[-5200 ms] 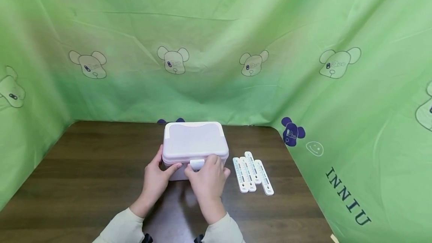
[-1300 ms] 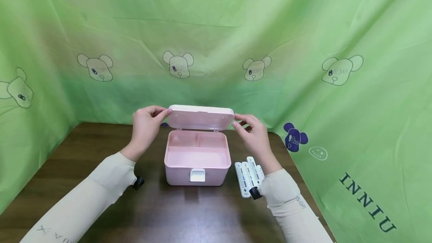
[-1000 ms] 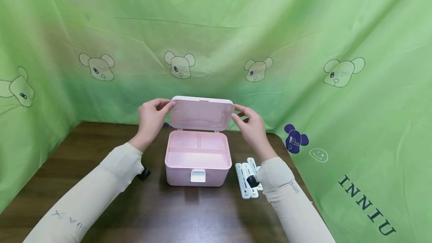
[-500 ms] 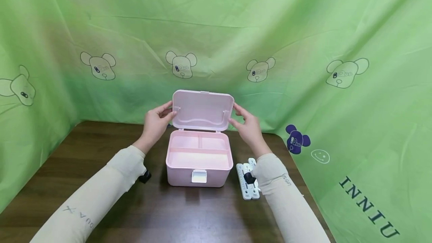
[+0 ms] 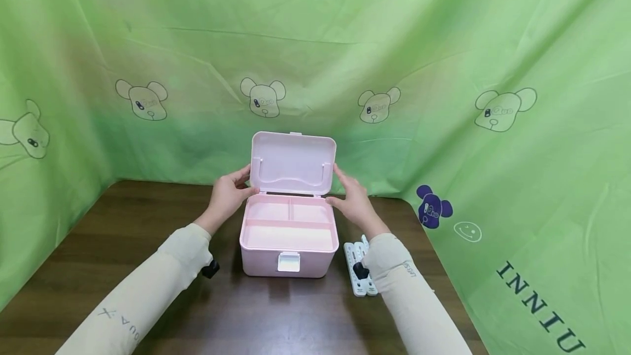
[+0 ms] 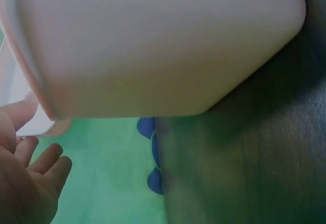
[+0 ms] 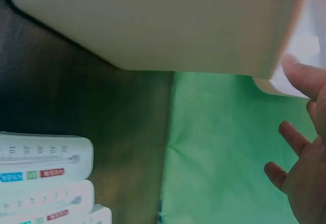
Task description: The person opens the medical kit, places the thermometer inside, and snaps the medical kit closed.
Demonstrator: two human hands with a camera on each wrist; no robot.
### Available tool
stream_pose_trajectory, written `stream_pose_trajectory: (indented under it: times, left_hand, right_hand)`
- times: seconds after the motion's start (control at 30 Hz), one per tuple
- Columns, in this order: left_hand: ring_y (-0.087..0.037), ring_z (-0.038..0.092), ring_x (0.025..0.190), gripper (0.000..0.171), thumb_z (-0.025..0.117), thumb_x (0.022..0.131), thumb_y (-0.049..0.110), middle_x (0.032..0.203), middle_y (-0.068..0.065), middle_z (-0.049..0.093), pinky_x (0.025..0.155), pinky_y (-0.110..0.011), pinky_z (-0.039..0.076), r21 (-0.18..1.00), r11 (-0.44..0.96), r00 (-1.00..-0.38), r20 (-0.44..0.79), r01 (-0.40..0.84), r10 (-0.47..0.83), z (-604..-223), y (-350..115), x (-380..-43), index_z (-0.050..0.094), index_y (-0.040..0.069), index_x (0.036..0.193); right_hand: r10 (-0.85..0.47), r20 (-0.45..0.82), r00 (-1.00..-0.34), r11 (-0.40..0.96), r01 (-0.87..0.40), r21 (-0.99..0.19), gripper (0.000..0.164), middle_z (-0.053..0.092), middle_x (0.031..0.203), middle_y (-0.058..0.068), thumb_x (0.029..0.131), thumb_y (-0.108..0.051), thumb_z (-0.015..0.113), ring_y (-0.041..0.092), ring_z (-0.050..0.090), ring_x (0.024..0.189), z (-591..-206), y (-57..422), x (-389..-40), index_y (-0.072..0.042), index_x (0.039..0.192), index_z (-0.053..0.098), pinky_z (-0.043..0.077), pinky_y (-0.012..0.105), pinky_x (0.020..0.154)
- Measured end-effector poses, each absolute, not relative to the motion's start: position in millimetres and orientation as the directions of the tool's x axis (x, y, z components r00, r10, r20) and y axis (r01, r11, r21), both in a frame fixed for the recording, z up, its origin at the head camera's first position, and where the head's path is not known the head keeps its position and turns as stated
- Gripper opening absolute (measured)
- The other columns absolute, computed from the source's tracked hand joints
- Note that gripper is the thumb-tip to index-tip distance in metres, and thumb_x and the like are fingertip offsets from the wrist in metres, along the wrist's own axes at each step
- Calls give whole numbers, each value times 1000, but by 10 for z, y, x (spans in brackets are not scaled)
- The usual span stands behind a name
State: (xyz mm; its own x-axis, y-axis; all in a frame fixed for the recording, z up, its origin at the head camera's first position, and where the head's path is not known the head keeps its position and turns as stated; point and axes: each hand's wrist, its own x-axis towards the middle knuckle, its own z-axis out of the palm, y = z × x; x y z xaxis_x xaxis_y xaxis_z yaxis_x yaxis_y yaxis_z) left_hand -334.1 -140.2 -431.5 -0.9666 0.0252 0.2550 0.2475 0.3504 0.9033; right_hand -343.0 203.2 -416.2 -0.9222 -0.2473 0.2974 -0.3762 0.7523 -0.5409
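A pink plastic storage box (image 5: 290, 263) with a white front latch (image 5: 288, 261) stands on the table, its lid (image 5: 293, 163) raised upright on the back hinges. Inside sits a pink tray with divided compartments (image 5: 290, 237). My left hand (image 5: 227, 199) is at the lid's left edge, thumb in front near the hinge corner; in the left wrist view its other fingers extend loosely behind. At the opposite edge, my right hand (image 5: 354, 201) touches the lid with straight fingers, its thumb low by the back corner. The right wrist view shows the fingers (image 7: 293, 137) spread apart.
Several white thermometers (image 5: 359, 278) lie side by side right of the box, partly hidden by the right sleeve (image 5: 394, 267). The dark wooden table (image 5: 148, 218) meets a green printed curtain (image 5: 315, 70) at the back and sides.
The latch was unfastened and the lid swung up and back from closed. Over the last half second it has leaned slightly further back, and both hands have slid down its sides toward the hinges.
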Motion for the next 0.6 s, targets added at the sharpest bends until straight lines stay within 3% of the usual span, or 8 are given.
stream_pose_trajectory:
  times: [0.13,0.33,0.6]
  left_hand:
    - [-35,57,133,82,85,85,16,153,-9,50,106,-48,52,874,415,-967,243,253,77,-4366,-1442,-3364,43,16,156]
    - [-33,51,138,89,85,85,19,160,-8,41,110,-48,49,834,496,-971,207,241,123,-4383,-1460,-3430,36,16,159]
    - [-29,39,148,85,80,91,22,164,-5,34,115,-45,45,859,470,-975,126,200,184,-4389,-1500,-3496,31,17,161]
  right_hand:
    - [-280,264,-923,756,-382,-532,98,25,169,9,91,-23,78,42,25,153,-4240,2007,-3447,-22,166,15,14,67,122]
    - [-266,231,-936,752,-351,-557,95,27,168,9,93,-22,76,43,23,153,-4258,1995,-3498,-25,166,16,13,67,123]
    - [-270,162,-949,628,-301,-718,85,43,157,23,93,-14,75,42,43,141,-4260,2022,-3571,-17,164,28,39,61,114]
